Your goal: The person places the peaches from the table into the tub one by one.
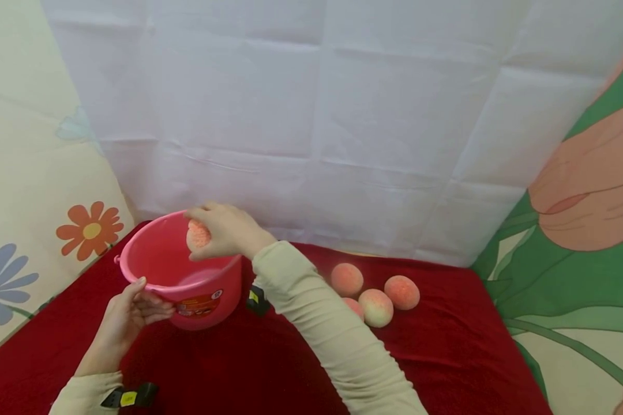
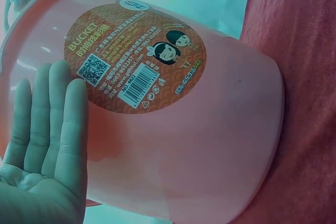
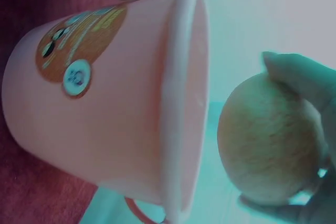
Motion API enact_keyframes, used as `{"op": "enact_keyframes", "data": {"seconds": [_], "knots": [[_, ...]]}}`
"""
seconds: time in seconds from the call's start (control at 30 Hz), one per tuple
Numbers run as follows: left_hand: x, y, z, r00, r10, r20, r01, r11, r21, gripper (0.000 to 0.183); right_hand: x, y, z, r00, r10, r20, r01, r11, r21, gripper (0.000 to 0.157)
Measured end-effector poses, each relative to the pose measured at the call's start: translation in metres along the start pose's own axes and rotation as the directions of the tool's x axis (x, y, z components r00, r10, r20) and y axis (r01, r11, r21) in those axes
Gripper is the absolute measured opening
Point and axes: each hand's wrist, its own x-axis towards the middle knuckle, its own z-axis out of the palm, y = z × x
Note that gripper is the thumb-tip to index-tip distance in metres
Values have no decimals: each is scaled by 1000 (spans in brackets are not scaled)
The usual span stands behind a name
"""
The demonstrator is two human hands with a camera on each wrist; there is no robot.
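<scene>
A pink plastic bucket [image 1: 215, 305] stands on the red cloth at the left, with an orange oval label on its wall. My left hand [image 1: 130, 317] holds it by the near rim, the thumb at the rim and the fairly straight fingers [image 2: 73, 124] along the outer wall beside the label. Above the bucket's opening, my right hand [image 1: 228, 227] grips a peach [image 1: 198, 235]. In the right wrist view the thumb and fingers lie around the peach [image 3: 270, 140], which is apart from the bucket rim [image 3: 176, 98].
Several peaches [image 1: 376, 307] lie in a group on the red cloth [image 1: 446, 346], right of the bucket. A white sheet [image 1: 311, 115] hangs behind the table. Flower-patterned cloths [image 1: 576, 276] hang at both sides.
</scene>
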Motion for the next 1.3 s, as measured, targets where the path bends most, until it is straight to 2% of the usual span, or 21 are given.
{"op": "enact_keyframes", "data": {"seconds": [0.2,0.4,0.57,0.87,1.3], "knots": [[0,1,2,1000,5,3,-6,1000,12,52,-2,6,5,998,-53,-33,53,999,13,78],[0,5,4,1000,-5,-18,6,999,45,52,-6,7,6,1000,-31,3,31,999,-6,75],[1,5,4,999,-18,-41,19,999,37,50,-9,10,6,999,-33,29,34,999,-37,72],[2,3,2,1000,-15,-21,15,1000,10,51,-14,17,1,999,-10,31,10,1000,-18,70],[4,5,3,999,-26,-26,26,1000,3,51,-29,26,-6,999,9,46,-8,999,-32,74]]}}
